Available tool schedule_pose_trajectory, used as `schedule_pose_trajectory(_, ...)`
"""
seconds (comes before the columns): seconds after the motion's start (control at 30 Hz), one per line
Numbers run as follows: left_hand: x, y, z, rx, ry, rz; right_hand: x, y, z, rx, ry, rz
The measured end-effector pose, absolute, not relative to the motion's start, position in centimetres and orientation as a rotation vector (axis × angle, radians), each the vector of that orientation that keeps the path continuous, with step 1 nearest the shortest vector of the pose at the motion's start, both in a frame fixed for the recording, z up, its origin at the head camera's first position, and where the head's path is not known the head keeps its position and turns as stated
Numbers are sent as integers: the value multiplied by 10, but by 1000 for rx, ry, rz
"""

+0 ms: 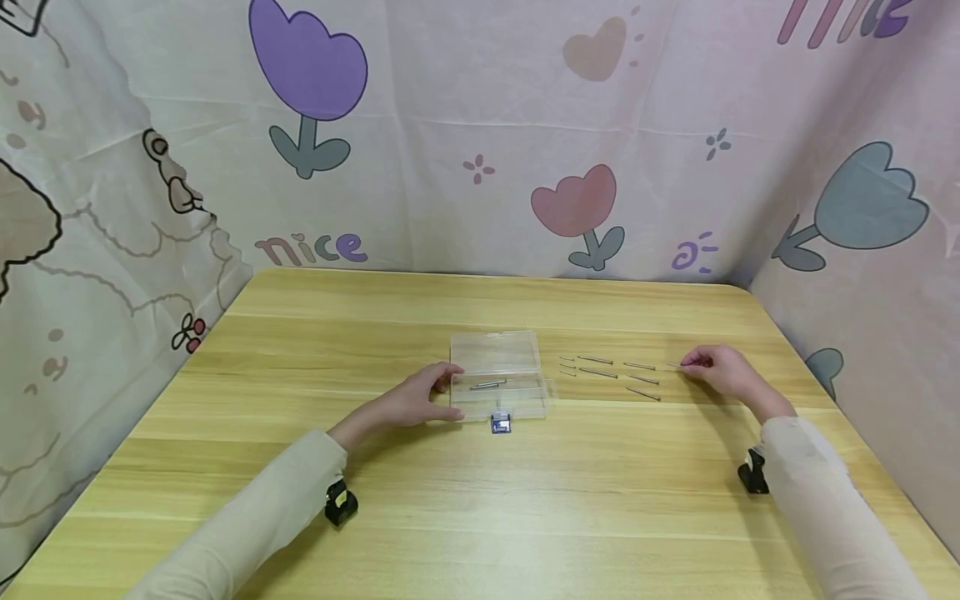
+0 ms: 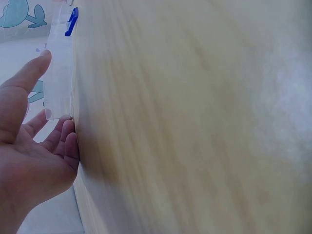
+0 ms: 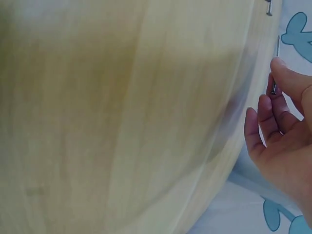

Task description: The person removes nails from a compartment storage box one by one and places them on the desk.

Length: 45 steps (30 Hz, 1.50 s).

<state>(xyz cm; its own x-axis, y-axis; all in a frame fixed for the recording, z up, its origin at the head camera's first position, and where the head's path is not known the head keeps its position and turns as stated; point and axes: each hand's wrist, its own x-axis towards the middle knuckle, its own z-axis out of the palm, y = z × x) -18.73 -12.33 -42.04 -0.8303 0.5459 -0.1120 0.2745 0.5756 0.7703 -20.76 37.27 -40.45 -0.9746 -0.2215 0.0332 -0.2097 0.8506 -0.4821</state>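
A clear plastic box (image 1: pixel 498 354) lies with its lid folded back on the wooden table, and a couple of nails (image 1: pixel 489 384) rest in its rear compartment. My left hand (image 1: pixel 416 396) holds the box's left end, thumb at the near corner and fingers farther back. In the left wrist view, the thumb lies along the box's pale front wall (image 2: pixel 58 83). To the right, my right hand (image 1: pixel 722 371) pinches a thin nail (image 3: pixel 278 48) between thumb and index finger, its head down by the fingers in the right wrist view. Its shaft points left in the head view.
Several nails lie between the box and my right hand: longer ones (image 1: pixel 598 373), mid-sized ones (image 1: pixel 643 393) and small ones (image 1: pixel 567 373). A blue latch (image 1: pixel 501 423) sticks out from the box's front. Patterned cloth (image 1: pixel 450 208) hangs behind the table (image 1: pixel 495 517).
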Motion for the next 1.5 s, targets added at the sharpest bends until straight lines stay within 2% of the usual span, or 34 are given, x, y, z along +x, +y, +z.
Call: schedule_pose_trajectory(1.5, -185, -124, -419, 696, 2467, 1124, -203, 383, -411, -275, 2935, -787)
